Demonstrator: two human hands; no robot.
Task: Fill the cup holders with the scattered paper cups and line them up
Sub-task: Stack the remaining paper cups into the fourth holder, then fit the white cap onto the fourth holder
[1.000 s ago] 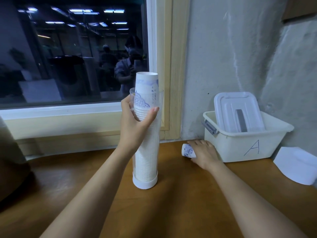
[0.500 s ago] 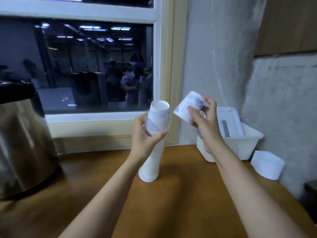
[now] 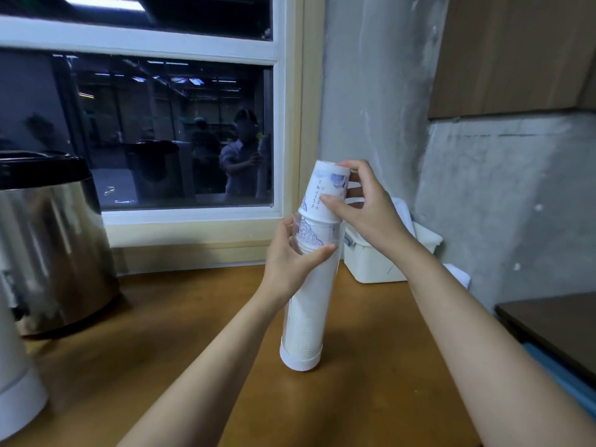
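- Fingers [image 3: 350,165] of my right hand [image 3: 367,217] pinch an upside-down paper cup [image 3: 324,191] by its wall and base. My left hand [image 3: 290,266] wraps the clear cup holder [image 3: 304,311] near its mouth.
- table [image 3: 193,333]: the holder stands on it, mid-frame.
- steel urn [image 3: 51,240] far left; white bin [image 3: 374,262] just behind the holder, to the right.
- cup holder: packed with a stack of cups nearly to the rim.
- paper cup: tilted over the top cup of the stack, not seated yet.
- Risk: pressing down while it is tilted could crumple the rim or jam it. The tall, narrow holder may tip if my left grip slackens.
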